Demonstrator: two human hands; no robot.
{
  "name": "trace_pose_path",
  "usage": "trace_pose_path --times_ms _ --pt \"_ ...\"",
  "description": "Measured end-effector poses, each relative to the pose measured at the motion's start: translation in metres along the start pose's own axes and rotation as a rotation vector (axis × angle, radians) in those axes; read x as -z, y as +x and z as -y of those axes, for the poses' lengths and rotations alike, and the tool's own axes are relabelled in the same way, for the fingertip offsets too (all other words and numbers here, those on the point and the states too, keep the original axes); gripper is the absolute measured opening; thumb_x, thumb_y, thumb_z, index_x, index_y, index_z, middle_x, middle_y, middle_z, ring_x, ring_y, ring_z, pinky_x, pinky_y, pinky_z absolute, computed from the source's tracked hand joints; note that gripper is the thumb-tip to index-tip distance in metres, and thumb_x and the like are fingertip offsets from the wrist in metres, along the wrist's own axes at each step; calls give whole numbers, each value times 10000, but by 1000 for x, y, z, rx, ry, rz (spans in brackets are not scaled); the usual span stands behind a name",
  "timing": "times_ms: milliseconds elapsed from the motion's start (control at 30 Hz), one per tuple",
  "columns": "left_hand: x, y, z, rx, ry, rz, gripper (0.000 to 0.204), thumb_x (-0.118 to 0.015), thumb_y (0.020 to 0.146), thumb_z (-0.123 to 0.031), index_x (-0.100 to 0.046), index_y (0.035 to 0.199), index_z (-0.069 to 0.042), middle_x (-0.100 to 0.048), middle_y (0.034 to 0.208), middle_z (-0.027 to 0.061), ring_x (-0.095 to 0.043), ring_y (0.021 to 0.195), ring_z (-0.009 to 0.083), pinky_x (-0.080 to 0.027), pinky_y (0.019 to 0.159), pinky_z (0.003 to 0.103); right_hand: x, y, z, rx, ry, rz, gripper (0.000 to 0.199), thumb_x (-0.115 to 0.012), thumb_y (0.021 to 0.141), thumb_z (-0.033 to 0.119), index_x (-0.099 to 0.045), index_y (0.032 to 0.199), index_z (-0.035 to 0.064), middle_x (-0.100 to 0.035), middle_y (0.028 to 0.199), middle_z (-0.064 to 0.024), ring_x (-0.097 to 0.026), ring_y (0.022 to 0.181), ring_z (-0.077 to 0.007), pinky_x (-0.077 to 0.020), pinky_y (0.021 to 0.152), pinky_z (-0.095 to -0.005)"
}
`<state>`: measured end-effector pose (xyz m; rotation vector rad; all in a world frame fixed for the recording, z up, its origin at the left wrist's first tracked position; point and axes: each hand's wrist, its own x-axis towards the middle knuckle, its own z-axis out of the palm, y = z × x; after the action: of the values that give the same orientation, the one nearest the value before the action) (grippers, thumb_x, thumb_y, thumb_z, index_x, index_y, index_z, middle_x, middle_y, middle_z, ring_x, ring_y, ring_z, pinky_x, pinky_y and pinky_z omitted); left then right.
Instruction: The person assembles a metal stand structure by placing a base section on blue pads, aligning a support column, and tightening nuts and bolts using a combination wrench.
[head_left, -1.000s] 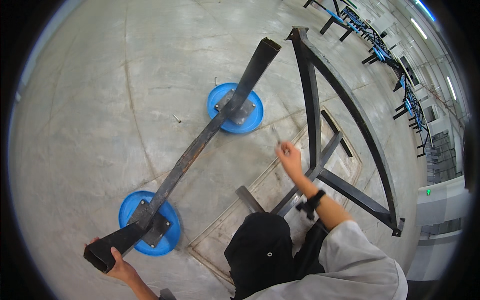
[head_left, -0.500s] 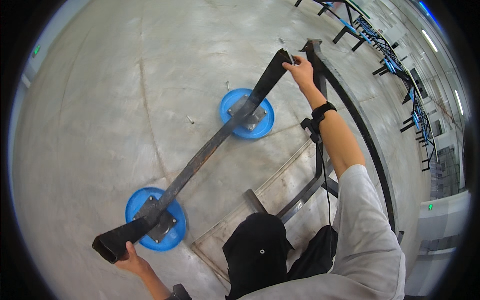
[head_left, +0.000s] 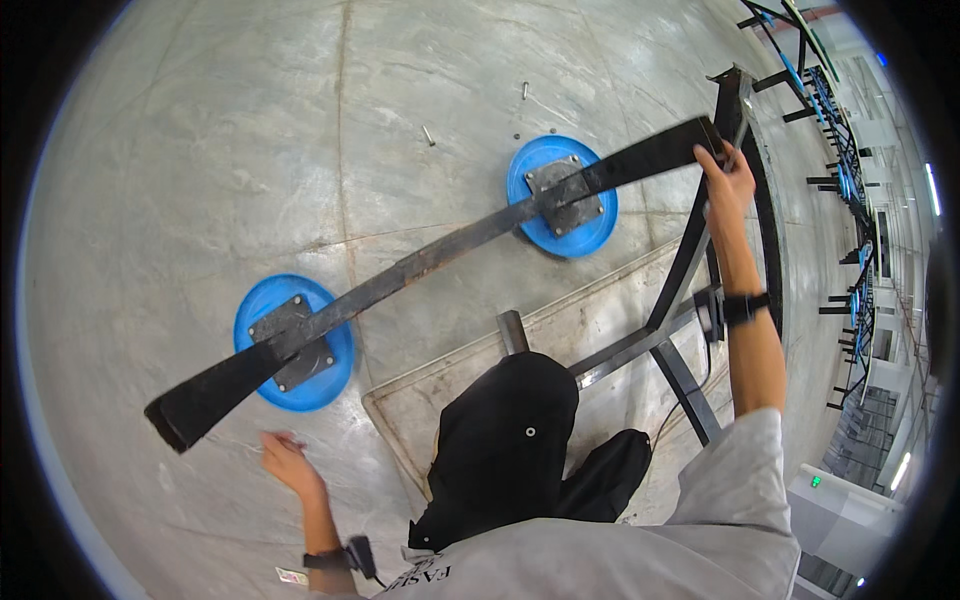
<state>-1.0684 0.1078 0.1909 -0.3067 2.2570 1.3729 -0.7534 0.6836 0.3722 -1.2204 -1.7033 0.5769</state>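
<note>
Gripped the far end of the long black bar [head_left: 440, 265] with the right hand [head_left: 728, 185], fingers curled around it beside the upright of the black frame [head_left: 700, 260]. Hovered the left hand [head_left: 285, 462] open and empty just below the bar's near end, not touching it. Lay across two blue discs [head_left: 562, 198] [head_left: 293, 342], that bar, each disc with a grey bolted plate under it, the near end jutting past the nearer disc and off the floor [head_left: 200, 150]. Sat loose on the floor beyond the farther disc, two small bolts [head_left: 428, 135], well apart from the bar. Spread a flat sheet [head_left: 560, 350] below the bar, under the frame's lower members and the dark trouser legs. Judged the risks so: with only one end held, could tip or swing at the free near end and strike the open left hand just under it; could slide off a disc if pulled sideways; could pinch the right fingers between bar and frame upright, so close there. Saw no containers anywhere around the bar, hence no contents to tell.
</note>
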Motion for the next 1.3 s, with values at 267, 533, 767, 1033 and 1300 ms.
trace_pose_path --times_ms 267,533,767,1033,1300 --pt "-189 -51 -92 -981 602 531 568 -611 765 -285 -412 1227 -19 -418 1217 193 -392 1126 371 -266 985 435 25 -59 -1 -79 -148 -13 379 -754 667 161 -581 939 -38 -580 802 -26 -510 711 -90 -404 660 -211" --pt "-282 48 -109 -771 1234 1180 770 -751 521 -403 -521 1133 4 -560 1090 225 -539 1010 334 -426 848 395 28 -47 -4 16 -285 7 509 -781 617 288 -584 925 -66 -614 854 -121 -565 772 -178 -446 713 -275" --pt "-261 64 -93 -743 1150 1156 550 -698 514 -247 -600 971 43 -623 872 235 -613 841 312 -472 763 359 31 -71 0 -48 -192 -49 497 -774 583 275 -583 918 -40 -619 804 -133 -580 765 -204 -452 714 -306" --pt "-224 26 -106 -835 1149 1163 350 -666 530 -119 -608 831 51 -627 714 156 -600 654 212 -483 617 332 96 -139 53 -98 -81 -140 430 -772 577 202 -602 913 -6 -626 786 -95 -601 706 -152 -474 646 -280" --pt "-160 -40 -133 -900 1102 1144 255 -622 478 -71 -558 711 11 -523 599 30 -486 543 139 -425 525 296 194 -203 120 57 61 -353 334 -710 565 118 -538 795 -51 -581 712 -185 -588 671 -300 -460 621 -334"
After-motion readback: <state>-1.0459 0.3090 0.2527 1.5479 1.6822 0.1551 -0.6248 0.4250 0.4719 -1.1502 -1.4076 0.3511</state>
